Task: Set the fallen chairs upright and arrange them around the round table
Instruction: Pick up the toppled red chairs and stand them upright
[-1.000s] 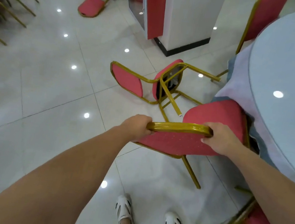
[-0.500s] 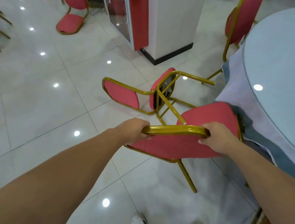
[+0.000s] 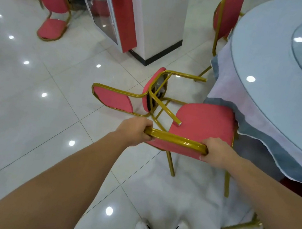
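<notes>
The upright chair [image 3: 203, 121] now stands closer to the counter [image 3: 270, 59], seat front at the hanging cloth [image 3: 227, 86]. Your left grip [image 3: 134, 129] and right grip [image 3: 216, 150] clench its gold top rail [image 3: 177, 140], one at each end. A fallen chair [image 3: 113, 100] lies on its side just beyond.

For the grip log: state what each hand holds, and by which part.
Both hold the red-padded, gold metal-framed chair by its backrest's top rail: left hand at the left end, right hand at the right end.
</notes>
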Demonstrator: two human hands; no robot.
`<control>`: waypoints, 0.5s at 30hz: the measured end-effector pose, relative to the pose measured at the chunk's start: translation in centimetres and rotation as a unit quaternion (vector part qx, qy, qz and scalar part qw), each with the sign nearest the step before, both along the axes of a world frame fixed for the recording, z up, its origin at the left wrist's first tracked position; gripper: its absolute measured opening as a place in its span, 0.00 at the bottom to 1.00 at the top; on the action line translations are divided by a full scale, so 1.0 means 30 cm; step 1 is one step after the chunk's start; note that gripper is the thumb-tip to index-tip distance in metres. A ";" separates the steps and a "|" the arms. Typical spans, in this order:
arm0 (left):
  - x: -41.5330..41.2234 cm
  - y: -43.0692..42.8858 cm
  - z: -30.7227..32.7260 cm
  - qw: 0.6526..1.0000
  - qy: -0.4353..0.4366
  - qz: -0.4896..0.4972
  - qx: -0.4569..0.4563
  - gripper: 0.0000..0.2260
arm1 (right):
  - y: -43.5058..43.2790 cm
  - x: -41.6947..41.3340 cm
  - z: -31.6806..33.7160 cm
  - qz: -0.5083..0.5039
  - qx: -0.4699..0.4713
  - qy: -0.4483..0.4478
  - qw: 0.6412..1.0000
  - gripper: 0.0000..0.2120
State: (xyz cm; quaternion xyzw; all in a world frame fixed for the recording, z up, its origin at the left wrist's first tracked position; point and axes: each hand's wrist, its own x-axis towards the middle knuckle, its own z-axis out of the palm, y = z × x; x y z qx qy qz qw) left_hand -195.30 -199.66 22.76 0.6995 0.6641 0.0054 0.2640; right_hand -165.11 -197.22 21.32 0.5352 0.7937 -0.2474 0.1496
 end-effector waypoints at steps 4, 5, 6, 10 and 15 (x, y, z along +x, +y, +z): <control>0.087 -0.014 -0.042 0.993 -0.087 0.068 -0.038 0.23 | 0.024 0.088 0.011 0.003 -0.081 0.003 0.997 0.11; 0.113 -0.015 -0.056 0.992 -0.091 0.072 -0.048 0.24 | 0.025 0.109 0.019 -0.006 -0.101 0.027 0.994 0.10; 0.140 -0.014 -0.068 0.993 -0.087 0.070 -0.047 0.21 | 0.021 0.127 0.030 -0.015 -0.115 0.058 0.992 0.09; 0.274 0.002 -0.043 0.995 -0.058 0.054 -0.067 0.20 | -0.011 0.158 0.060 -0.008 -0.090 0.144 0.986 0.07; 0.452 -0.002 -0.018 0.995 -0.027 0.023 -0.088 0.16 | -0.065 0.250 0.026 -0.025 -0.019 0.059 0.998 0.01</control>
